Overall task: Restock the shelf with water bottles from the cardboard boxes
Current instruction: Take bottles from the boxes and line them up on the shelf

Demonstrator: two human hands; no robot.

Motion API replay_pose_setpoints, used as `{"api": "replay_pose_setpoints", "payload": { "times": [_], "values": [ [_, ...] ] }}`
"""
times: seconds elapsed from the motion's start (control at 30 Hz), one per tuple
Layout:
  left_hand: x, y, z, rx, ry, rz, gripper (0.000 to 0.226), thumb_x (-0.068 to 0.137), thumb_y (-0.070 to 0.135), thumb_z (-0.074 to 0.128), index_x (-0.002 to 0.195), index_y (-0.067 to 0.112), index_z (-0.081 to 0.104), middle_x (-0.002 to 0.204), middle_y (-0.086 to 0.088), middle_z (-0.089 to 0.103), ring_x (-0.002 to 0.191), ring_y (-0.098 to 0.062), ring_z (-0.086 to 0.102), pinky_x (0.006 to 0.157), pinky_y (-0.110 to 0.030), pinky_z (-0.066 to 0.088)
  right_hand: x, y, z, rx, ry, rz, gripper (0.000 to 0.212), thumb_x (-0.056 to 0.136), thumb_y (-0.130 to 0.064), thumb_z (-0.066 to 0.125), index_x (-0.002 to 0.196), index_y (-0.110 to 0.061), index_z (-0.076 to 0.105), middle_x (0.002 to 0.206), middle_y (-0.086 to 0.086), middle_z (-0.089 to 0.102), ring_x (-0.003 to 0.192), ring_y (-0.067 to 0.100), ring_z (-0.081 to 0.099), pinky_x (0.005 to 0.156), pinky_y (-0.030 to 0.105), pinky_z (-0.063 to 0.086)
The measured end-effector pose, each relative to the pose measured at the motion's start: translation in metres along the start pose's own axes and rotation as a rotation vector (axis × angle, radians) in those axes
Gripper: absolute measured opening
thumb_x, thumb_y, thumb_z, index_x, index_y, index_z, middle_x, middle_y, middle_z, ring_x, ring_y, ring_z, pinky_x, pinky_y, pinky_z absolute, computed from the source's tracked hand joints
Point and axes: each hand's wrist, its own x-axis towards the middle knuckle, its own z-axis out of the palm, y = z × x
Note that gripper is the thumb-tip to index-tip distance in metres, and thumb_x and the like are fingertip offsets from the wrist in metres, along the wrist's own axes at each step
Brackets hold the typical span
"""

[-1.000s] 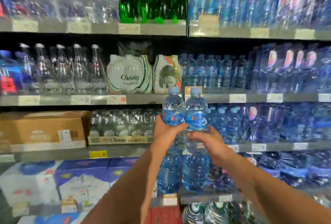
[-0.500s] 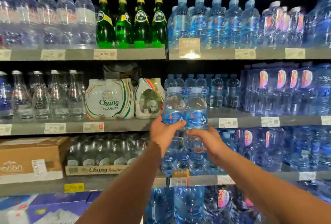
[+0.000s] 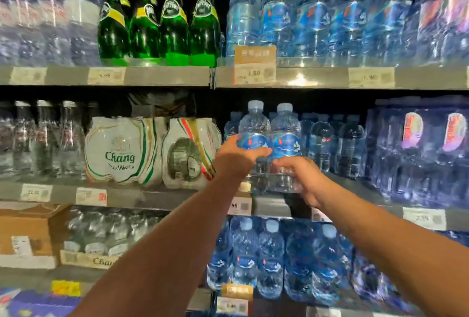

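Two clear water bottles with blue labels and pale blue caps stand side by side at the front edge of the middle shelf [image 3: 274, 206]. My left hand [image 3: 234, 158] grips the left bottle [image 3: 253, 124] around its label. My right hand [image 3: 298, 177] grips the right bottle [image 3: 285, 127] lower down, below its label. Both bottles are upright, with their bases level with the shelf's front edge. Behind them stand several similar small bottles [image 3: 330, 139]. No open box of bottles is in view.
Chang soda water packs [image 3: 121, 149] sit left of my hands, and shrink-wrapped blue packs [image 3: 418, 154] stand to the right. The upper shelf carries green glass bottles [image 3: 160, 20] and larger blue bottles [image 3: 314, 17]. A cardboard box [image 3: 25, 235] lies at lower left.
Both hands have lifted the two bottles up and forward from the lower shelf's height to the middle shelf. The camera has tilted upward with them.
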Motion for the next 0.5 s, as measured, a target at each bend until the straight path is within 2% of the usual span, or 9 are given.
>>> {"api": "replay_pose_setpoints", "payload": {
  "times": [0.07,0.13,0.2,0.27,0.33,0.4,0.5],
  "values": [
    [0.013,0.001,0.008,-0.046,0.007,-0.001,0.073,0.045,0.052,0.083,0.109,0.021,0.067,0.096,0.011,0.067,0.092,-0.014,0.064,0.095,-0.035,0.05,0.008,-0.007,0.001,0.001,0.0,0.0,0.127,0.032,-0.051,0.087,0.144,-0.015,0.038,0.147,0.005,0.044,0.128,0.027,0.046,0.105,0.053,0.034],
    [0.033,-0.003,0.018,-0.074,0.019,-0.015,0.082,0.036,0.056,0.082,0.11,0.022,0.067,0.102,0.005,0.071,0.095,-0.018,0.067,0.094,-0.04,0.051,0.008,-0.017,0.004,-0.015,0.047,-0.014,0.106,0.06,-0.036,0.083,0.148,-0.012,0.03,0.154,0.006,0.031,0.136,0.029,0.035,0.108,0.052,0.026],
    [0.046,-0.004,0.024,0.004,-0.02,-0.014,0.086,0.053,0.046,0.086,0.129,0.017,0.055,0.123,0.001,0.062,0.111,-0.02,0.059,0.1,-0.032,0.044,0.025,-0.015,-0.001,-0.019,0.094,-0.015,0.099,0.071,-0.027,0.078,0.151,-0.012,0.022,0.156,0.007,0.025,0.137,0.03,0.033,0.108,0.049,0.027],
    [0.061,-0.011,0.03,0.072,-0.041,-0.022,0.087,0.068,0.039,0.083,0.141,0.013,0.042,0.136,-0.003,0.051,0.123,-0.021,0.05,0.099,-0.025,0.037,0.038,-0.011,-0.007,-0.03,0.093,-0.001,0.091,0.075,-0.021,0.077,0.148,-0.009,0.024,0.143,0.008,0.041,0.125,0.028,0.045,0.096,0.042,0.04],
    [0.071,-0.023,0.038,0.078,-0.073,-0.065,0.09,0.072,0.037,0.081,0.145,0.011,0.036,0.142,-0.007,0.047,0.127,-0.022,0.047,0.101,-0.026,0.036,0.049,-0.002,-0.009,-0.102,0.149,0.018,0.082,0.071,-0.019,0.081,0.14,-0.007,0.038,0.125,0.003,0.054,0.108,0.024,0.054,0.082,0.034,0.046],
    [0.078,-0.033,0.044,0.107,-0.091,-0.085,0.095,0.071,0.037,0.082,0.147,0.01,0.033,0.145,-0.009,0.044,0.128,-0.024,0.047,0.102,-0.028,0.037,0.06,0.007,-0.008,-0.155,0.211,0.003,0.085,0.056,-0.024,0.09,0.131,-0.009,0.052,0.123,0.006,0.063,0.106,0.025,0.061,0.09,0.035,0.048],
    [0.086,-0.046,0.05,0.17,-0.089,-0.075,0.098,0.069,0.036,0.084,0.147,0.008,0.032,0.146,-0.011,0.042,0.129,-0.025,0.046,0.102,-0.03,0.038,0.082,0.024,-0.011,-0.197,0.223,-0.007,0.118,0.02,-0.044,0.094,0.127,-0.011,0.058,0.117,0.006,0.068,0.103,0.024,0.065,0.094,0.039,0.051]
  ]
}}
